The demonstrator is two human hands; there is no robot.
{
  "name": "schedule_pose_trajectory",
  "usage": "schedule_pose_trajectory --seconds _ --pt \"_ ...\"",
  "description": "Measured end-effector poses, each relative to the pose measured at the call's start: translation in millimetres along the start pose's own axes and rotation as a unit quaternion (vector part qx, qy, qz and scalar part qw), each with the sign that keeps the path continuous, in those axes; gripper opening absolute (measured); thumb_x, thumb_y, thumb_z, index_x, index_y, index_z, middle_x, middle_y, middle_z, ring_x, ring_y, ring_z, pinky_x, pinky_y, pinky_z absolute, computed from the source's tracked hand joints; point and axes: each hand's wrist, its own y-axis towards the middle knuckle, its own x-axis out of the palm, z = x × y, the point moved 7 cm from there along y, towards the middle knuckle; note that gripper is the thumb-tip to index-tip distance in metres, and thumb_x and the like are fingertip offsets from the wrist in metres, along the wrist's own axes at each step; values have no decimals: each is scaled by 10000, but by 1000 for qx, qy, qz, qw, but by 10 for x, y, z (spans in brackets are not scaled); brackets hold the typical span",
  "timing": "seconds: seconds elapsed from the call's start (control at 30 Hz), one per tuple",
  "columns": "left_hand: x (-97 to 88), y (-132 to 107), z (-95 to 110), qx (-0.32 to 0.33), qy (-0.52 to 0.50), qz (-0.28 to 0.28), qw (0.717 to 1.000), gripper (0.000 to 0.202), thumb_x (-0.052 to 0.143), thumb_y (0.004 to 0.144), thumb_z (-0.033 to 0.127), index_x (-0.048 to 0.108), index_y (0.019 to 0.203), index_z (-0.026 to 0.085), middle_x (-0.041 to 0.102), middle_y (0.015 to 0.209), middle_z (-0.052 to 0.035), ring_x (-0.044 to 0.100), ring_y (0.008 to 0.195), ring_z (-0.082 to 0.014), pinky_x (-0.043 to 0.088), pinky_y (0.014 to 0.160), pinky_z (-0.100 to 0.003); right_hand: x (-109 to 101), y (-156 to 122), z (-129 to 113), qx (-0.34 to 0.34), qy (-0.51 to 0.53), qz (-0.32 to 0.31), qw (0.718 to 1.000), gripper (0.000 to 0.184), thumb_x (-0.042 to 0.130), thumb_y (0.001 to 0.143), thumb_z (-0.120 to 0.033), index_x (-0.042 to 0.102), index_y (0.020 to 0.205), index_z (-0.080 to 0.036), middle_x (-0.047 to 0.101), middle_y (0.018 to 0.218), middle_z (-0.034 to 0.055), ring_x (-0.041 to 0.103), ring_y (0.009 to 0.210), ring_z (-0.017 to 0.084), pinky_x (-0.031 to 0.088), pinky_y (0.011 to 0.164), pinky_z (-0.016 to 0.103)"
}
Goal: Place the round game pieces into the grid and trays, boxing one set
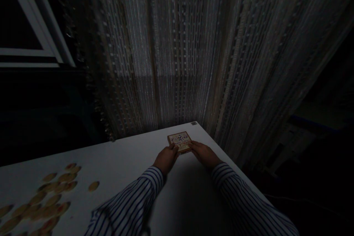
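A small flat box with a tan border and dark printed characters lies on or just above the white table, near its far right corner. My left hand grips the near left edge of this box, thumb on top. At its near right edge, my right hand is closed on the same box. Fingers underneath are hidden, and the dim light blurs the print. Both of my sleeves are striped blue and white.
Several round wooden discs, some marked red, lie in a loose group on the white table at the left. One disc sits apart. A beaded curtain hangs behind the table. A small dark square marks the far corner.
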Motion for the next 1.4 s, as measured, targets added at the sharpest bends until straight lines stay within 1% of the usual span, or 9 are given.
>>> schedule_pose_trajectory --seconds 0.17,0.4,0.67,0.83,1.03,1.23,1.4 --pt "-3 -2 11 -3 -7 -5 1000 348 345 870 311 462 1175 193 462 1272 -121 531 1044 -207 426 866 -329 -10 -4 -2 -4 8 6 1000 353 380 855 -239 510 1178 -183 494 1251 87 473 1119 203 380 940 345" --pt "-17 -2 22 3 -2 -8 1000 351 351 866 290 469 1175 171 465 1268 -137 519 1069 -213 425 869 -318 -12 -3 -9 -8 -3 -1 1000 364 359 864 -235 499 1194 -171 484 1259 98 465 1126 204 382 938 342" --pt "6 0 -1 -3 -6 -5 1000 344 344 869 318 470 1166 200 458 1280 -108 534 1047 -194 414 881 -309 12 -8 14 -16 0 4 1000 364 356 868 -235 487 1203 -184 475 1269 87 465 1129 196 383 938 341" --pt "-15 -3 14 -3 0 -7 1000 353 349 867 305 463 1179 186 454 1282 -127 526 1061 -206 413 885 -312 29 -5 23 -20 -16 4 1000 369 347 876 -246 468 1221 -194 475 1269 85 463 1129 195 385 938 337" --pt "-24 -8 23 2 -2 -5 1000 354 349 869 303 456 1186 189 454 1282 -128 512 1086 -210 415 887 -313 56 -12 42 -13 -26 4 1000 382 327 883 -251 451 1238 -185 465 1276 96 467 1126 210 389 933 348" --pt "-1 -2 6 4 1 1 1000 354 339 871 300 466 1179 181 459 1279 -129 524 1072 -205 419 881 -303 34 -20 15 -14 -24 6 1000 372 335 880 -249 480 1214 -173 466 1276 93 466 1127 207 379 945 329" --pt "5 -6 6 3 1 -7 1000 362 340 871 294 444 1201 186 448 1290 -126 507 1094 -200 414 884 -303 44 -18 21 -11 -23 6 1000 374 328 881 -240 468 1223 -184 462 1281 86 467 1126 203 389 932 334"
